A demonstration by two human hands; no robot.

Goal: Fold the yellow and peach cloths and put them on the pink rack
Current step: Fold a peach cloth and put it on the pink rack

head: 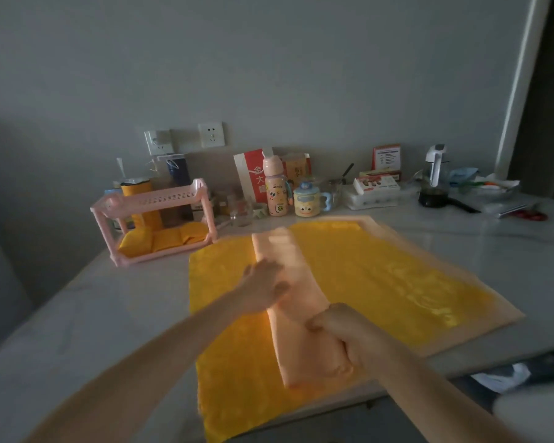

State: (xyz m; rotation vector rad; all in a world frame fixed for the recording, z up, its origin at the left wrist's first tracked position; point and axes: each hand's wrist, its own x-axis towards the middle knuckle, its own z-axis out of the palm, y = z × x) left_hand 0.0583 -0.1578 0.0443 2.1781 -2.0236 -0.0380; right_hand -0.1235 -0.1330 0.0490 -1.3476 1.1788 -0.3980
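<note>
1. Rack point(155, 219), pink and two-tiered, stands on the table point(77, 314) at far left; folded yellow pieces point(160, 241) fill its lower shelf.
2. Left hand point(263, 284), palm down, fingers flat and unclenched, presses the left edge of the peach cloth point(288, 276); outline blurred.
3. Peach cloth, folded into a long narrow strip, lies across the yellow cloth point(381, 282).
4. Right hand point(343, 330), fingers curled, grasps the strip's near end.
5. Yellow cloth, spread flat on the table, lies right of the rack; a peach border point(499, 314) shows along its far and right edges.
</note>
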